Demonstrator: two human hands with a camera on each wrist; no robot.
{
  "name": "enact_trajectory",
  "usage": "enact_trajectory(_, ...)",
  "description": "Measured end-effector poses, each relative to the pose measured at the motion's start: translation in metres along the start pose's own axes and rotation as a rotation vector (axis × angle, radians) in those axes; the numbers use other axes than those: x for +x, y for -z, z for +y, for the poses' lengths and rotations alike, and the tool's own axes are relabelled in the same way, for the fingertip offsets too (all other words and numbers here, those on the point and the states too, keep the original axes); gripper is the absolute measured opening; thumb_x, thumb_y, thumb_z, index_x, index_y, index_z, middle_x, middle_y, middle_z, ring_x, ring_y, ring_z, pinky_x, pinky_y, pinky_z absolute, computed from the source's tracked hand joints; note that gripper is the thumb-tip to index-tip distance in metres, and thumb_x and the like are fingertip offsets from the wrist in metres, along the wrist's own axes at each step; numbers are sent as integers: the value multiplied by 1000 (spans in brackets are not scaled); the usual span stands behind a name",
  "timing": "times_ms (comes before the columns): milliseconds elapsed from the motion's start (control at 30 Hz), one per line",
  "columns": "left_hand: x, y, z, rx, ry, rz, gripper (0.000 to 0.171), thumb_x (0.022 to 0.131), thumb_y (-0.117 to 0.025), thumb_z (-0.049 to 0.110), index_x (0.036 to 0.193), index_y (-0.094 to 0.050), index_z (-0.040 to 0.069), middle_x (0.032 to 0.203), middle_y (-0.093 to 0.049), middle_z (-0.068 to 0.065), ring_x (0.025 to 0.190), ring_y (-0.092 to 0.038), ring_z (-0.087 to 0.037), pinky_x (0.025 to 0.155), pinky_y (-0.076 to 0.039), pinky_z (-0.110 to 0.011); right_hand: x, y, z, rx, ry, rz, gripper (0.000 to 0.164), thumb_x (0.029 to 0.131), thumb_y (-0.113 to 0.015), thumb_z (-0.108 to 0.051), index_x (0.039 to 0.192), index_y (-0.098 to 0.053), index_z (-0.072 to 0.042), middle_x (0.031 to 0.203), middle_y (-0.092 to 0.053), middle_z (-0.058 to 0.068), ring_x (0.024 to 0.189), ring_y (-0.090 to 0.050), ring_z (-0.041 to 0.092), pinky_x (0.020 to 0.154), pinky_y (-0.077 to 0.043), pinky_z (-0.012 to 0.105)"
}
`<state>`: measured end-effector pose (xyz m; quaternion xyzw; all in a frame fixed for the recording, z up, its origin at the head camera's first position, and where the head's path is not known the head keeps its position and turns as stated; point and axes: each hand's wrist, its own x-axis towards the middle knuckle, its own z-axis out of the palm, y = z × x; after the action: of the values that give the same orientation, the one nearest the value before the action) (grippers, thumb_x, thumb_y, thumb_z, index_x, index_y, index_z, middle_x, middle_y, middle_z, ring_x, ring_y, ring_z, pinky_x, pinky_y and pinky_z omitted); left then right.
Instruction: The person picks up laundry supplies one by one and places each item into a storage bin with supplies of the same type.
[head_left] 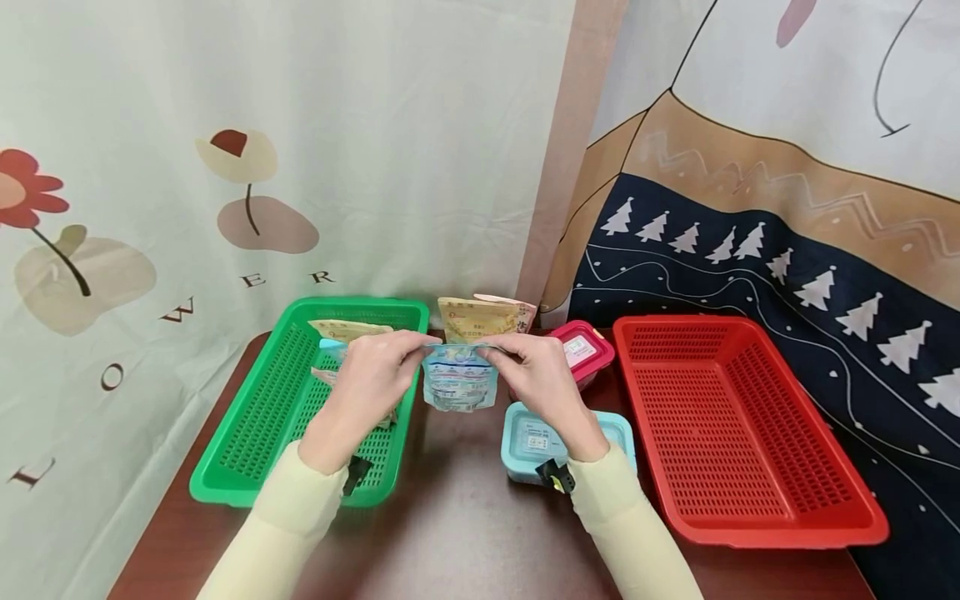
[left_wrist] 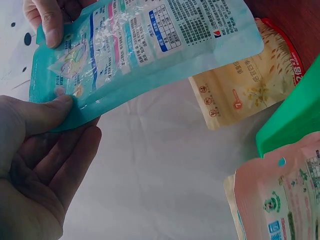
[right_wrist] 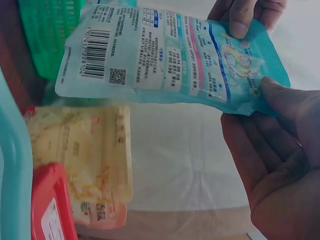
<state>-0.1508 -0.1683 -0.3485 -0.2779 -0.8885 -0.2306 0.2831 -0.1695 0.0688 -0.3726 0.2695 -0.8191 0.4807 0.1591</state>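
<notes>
A light blue pouch [head_left: 460, 382] with printed text hangs between both hands above the table. My left hand [head_left: 373, 379] pinches one top corner between thumb and fingers, and my right hand [head_left: 536, 375] pinches the other. In the right wrist view the pouch [right_wrist: 165, 60] shows a barcode and a small square code. Beyond it a beige pouch [head_left: 480, 318] stands upright on the table, with a pinkish pouch [head_left: 525, 311] partly hidden behind it. Below my right forearm sits a lidded light blue container [head_left: 528, 433].
At left stands a green basket [head_left: 247, 446] holding several pouches, one beige [head_left: 348, 329]. A red-lidded container [head_left: 581, 350] sits behind the blue one. A red basket [head_left: 705, 425] stands at right. Printed curtains [head_left: 390, 150] hang behind the brown table [head_left: 442, 517].
</notes>
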Motion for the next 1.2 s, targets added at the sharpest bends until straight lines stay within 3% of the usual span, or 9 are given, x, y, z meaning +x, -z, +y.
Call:
enact_trajectory(133, -8, 7, -3, -53, 56, 12, 18, 86, -80, -3, 102, -83, 6, 91, -79, -7, 61, -66, -17, 55, -51, -33, -3, -7, -8, 32, 11, 8, 17, 91, -81, -11, 108, -83, -11, 104, -79, 2, 94, -74, 12, 79, -60, 28)
enact_trajectory(267, -17, 16, -7, -116, 112, 23, 19, 86, -80, -4, 100, -83, 8, 90, -79, -6, 47, -45, -2, 47, -38, -26, -5, -16, -15, 59, 33, 9, 16, 91, -81, -10, 107, -83, -11, 104, -79, 1, 95, -74, 10, 80, -60, 27)
enact_trajectory(367, -23, 24, -10, -135, 128, 44, 20, 85, -80, -5, 99, -84, 10, 90, -79, -5, 45, -32, 2, 44, -29, -23, -4, -23, -21, 63, 65, 10, 14, 91, -80, -10, 105, -83, -11, 102, -79, 1, 93, -74, 8, 79, -59, 26)
enact_trajectory(533, -35, 39, -14, -125, 156, 91, 24, 83, -81, -7, 97, -85, 14, 88, -79, -1, 47, -36, 0, 45, -28, -19, -1, -35, -34, 57, 120, -1, 12, 91, -80, -10, 103, -84, -12, 99, -79, 0, 89, -73, 6, 75, -58, 22)
enact_trajectory(833, -58, 59, -19, -69, 244, 174, 28, 79, -82, -10, 96, -85, 13, 75, -74, 2, 44, -29, -1, 43, -22, -19, 1, -56, -54, 64, 182, -28, 13, 91, -80, -11, 104, -83, -11, 100, -79, 1, 89, -72, 5, 76, -54, 15)
enact_trajectory(1033, -70, 65, -24, -71, 274, 192, 29, 79, -82, -10, 95, -85, 13, 64, -64, 8, 45, -27, 2, 42, -21, -19, 1, -68, -60, 62, 199, -30, 14, 91, -81, -10, 105, -83, -10, 99, -79, 1, 78, -68, 4, 66, -47, 12)
enact_trajectory(1200, -79, 72, -31, -77, 328, 204, 32, 81, -80, -11, 95, -85, 17, 69, -68, 5, 45, -29, 0, 44, -23, -18, 3, -82, -64, 54, 228, -64, 16, 93, -78, -9, 108, -83, -9, 101, -79, 2, 65, -57, 2, 58, -36, 11)
